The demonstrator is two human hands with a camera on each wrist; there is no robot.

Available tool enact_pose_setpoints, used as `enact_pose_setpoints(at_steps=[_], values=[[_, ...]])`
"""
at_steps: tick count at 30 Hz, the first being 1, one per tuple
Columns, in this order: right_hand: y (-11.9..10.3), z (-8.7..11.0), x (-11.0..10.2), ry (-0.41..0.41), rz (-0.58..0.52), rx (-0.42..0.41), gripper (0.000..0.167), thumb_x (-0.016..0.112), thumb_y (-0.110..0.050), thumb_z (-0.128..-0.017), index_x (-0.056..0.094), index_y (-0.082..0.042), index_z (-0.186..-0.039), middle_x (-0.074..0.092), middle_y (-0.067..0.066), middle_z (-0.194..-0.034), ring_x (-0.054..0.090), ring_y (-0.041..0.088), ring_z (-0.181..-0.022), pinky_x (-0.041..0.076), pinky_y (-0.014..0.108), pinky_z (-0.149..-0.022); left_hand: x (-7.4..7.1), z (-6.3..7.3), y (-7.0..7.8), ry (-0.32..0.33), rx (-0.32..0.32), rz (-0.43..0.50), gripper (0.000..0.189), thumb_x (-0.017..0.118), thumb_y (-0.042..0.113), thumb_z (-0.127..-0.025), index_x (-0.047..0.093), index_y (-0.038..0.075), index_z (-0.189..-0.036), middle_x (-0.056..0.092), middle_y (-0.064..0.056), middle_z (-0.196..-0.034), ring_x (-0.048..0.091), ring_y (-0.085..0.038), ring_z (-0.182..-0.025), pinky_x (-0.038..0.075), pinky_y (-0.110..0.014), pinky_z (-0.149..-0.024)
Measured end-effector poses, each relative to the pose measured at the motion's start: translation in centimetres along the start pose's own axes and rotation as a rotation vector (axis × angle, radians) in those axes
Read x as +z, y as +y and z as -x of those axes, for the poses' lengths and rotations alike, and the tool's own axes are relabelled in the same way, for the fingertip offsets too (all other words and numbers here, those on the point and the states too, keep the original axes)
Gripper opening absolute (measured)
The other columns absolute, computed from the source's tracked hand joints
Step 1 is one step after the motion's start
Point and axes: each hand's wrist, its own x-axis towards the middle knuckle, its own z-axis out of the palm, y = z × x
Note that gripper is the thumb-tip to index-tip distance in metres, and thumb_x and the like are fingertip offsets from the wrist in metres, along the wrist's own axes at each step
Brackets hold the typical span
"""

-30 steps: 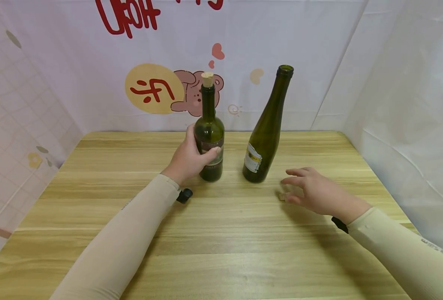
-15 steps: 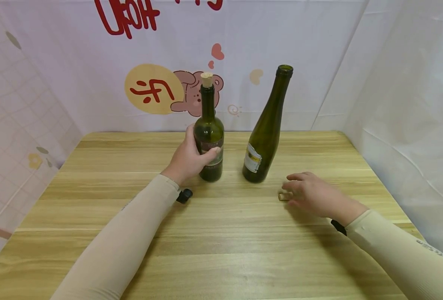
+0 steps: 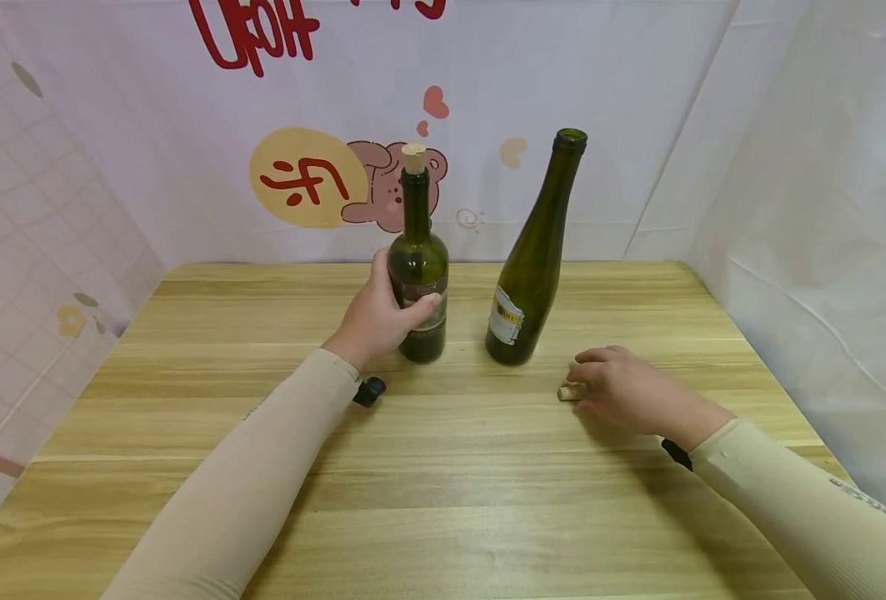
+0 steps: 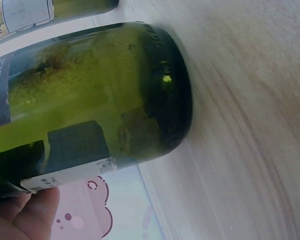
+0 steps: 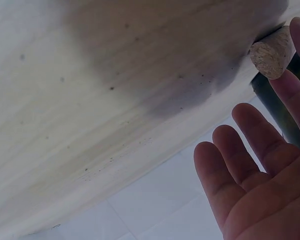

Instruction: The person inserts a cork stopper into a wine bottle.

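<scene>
My left hand [image 3: 375, 321] grips a dark green wine bottle [image 3: 422, 258] around its labelled body, thumb across the front. The bottle stands upright, and a pale cork [image 3: 414, 158] sticks up from its mouth. In the left wrist view, its glass base [image 4: 165, 95] shows close to the wood, with my fingertips at the label's edge. My right hand [image 3: 630, 387] pinches a second cork [image 5: 271, 54] between thumb and index finger, low over the tabletop, while the other fingers extend. Between my hands stands a taller green bottle [image 3: 533, 258], its mouth uncorked.
The wood-grain table [image 3: 443, 483] reaches back to a white printed curtain [image 3: 600, 67] bearing a cartoon bear and red lettering. Pale cloth walls rise on both sides. A black wrist strap [image 3: 370, 391] shows at my left cuff.
My right hand has lowered slightly and its thumb and index finger have closed around the loose cork. The left hand and both bottles have stayed in place.
</scene>
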Motion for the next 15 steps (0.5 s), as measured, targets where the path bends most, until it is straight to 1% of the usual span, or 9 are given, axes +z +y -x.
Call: enact_pose_setpoints(at_steps=[7,15], values=[[0.18,0.06,0.11,-0.016,-0.006,0.009,0.027,0.09,-0.015,-0.083,0.077,-0.012,-0.106,0.072,0.02,-0.12,0.067,0.044,-0.113,0.054,0.058,-0.1,0.03,0.03,0.02,-0.006,0.011,0.002,0.088,0.075,0.045,-0.094,0.019,0.026,-0.16,0.059,-0.007,-0.144,0.059,-0.027,-0.132,0.043,-0.058,-0.116],[0.37,0.03,0.31,-0.023,-0.008,0.0,0.024,0.089,-0.015,-0.085,0.077,-0.014,-0.106,0.072,0.014,-0.118,0.068,0.04,-0.112,0.054,0.056,-0.1,0.01,0.12,-0.01,-0.006,-0.003,0.012,0.089,0.075,0.045,-0.094,0.019,0.028,-0.16,0.058,-0.005,-0.145,0.059,-0.027,-0.133,0.043,-0.06,-0.117]])
